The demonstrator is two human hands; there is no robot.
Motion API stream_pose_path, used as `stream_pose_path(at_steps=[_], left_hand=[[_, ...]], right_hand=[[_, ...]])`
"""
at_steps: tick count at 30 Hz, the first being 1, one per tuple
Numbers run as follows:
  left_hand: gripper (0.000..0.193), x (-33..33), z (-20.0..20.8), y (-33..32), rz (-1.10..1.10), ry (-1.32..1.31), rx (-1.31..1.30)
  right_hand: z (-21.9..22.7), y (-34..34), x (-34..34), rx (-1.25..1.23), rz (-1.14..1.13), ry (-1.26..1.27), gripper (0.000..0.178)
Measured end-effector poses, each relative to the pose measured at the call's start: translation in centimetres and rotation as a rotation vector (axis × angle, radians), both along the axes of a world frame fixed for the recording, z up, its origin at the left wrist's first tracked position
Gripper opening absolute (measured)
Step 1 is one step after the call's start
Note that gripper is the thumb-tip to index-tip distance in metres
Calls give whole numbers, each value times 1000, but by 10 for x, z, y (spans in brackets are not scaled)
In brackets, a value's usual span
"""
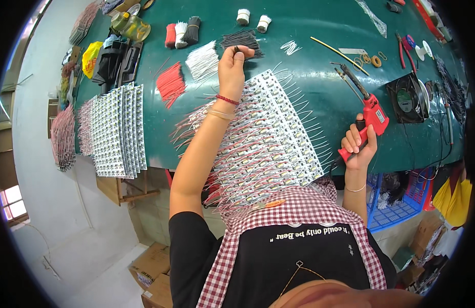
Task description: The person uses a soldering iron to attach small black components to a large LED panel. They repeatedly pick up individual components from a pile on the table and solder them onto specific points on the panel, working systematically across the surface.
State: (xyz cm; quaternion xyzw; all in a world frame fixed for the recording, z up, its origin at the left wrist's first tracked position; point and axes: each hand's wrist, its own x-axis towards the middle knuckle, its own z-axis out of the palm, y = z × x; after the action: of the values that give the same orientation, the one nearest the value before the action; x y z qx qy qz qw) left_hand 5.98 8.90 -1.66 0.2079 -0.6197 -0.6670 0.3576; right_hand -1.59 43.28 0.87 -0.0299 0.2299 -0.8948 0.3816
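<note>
My left hand (pixel 232 66) reaches over the far side of the green table, its fingers pinched together on short black wires at the near edge of a loose black wire pile (pixel 243 40). My right hand (pixel 361 145) is wrapped round the handle of a red soldering gun (pixel 376 114), whose dark tip points up and to the left. Between my arms lies a large white circuit board panel (pixel 278 131) with many small parts. Red and white wires stick out along its left side and white ones along its right; my left forearm covers part of it.
Loose red wires (pixel 170 83) and white wires (pixel 202 60) lie left of my left hand. Stacked board panels (pixel 119 131) sit at the table's left edge. On the right are a black fan (pixel 408 97), red-handled pliers (pixel 406 54) and a yellow stick (pixel 339 55).
</note>
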Motion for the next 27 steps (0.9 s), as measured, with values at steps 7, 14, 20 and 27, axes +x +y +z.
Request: stream_pose_path(at_steps=[7, 14, 20, 27], left_hand=[[15, 3, -5, -1, -20, -165, -71], [15, -7, 4, -19, -14, -569, -1084], [13, -15, -6, -22, 55, -584, -1249], [10, -19, 11, -25, 208, -313, -832]], right_hand=[[-1, 1, 0, -6, 0, 3, 37], [-1, 1, -1, -7, 11, 12, 37], [3, -2, 1, -9, -14, -8, 32], [-2, 2, -1, -13, -3, 7, 35]])
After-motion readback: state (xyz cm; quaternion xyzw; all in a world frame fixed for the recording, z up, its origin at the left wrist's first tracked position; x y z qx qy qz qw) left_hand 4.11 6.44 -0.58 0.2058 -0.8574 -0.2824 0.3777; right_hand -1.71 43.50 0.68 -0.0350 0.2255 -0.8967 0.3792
